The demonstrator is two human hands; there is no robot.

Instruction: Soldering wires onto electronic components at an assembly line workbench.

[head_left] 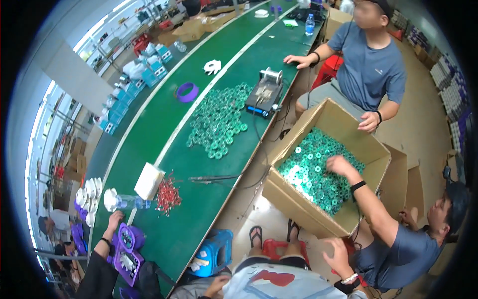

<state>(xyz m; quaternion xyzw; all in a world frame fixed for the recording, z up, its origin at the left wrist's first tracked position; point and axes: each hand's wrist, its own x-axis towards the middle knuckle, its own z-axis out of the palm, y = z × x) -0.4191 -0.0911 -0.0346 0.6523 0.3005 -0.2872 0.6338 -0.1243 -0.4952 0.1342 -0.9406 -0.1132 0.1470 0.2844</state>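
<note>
My right hand (338, 256), with a beaded bracelet and a dark band at the wrist, is raised just below the near corner of a large cardboard box (311, 224). Its fingers are apart and nothing shows in them. Low in the view, my left hand (217, 285) rests beside my pale shirt; its fingers are partly hidden. The box holds a heap of small green ring-shaped parts (318, 164). A co-worker's hand (339, 165) reaches into that heap from the right. Another person's hand (369, 121) lies at the box's far edge.
On the green table (199, 224) lie more green rings (216, 119), a small machine (264, 92), red pieces (169, 195), a white block (149, 181) and purple holders (128, 261). A dark-sleeved arm (103, 244) reaches over it. A blue stool (214, 254) stands beside it.
</note>
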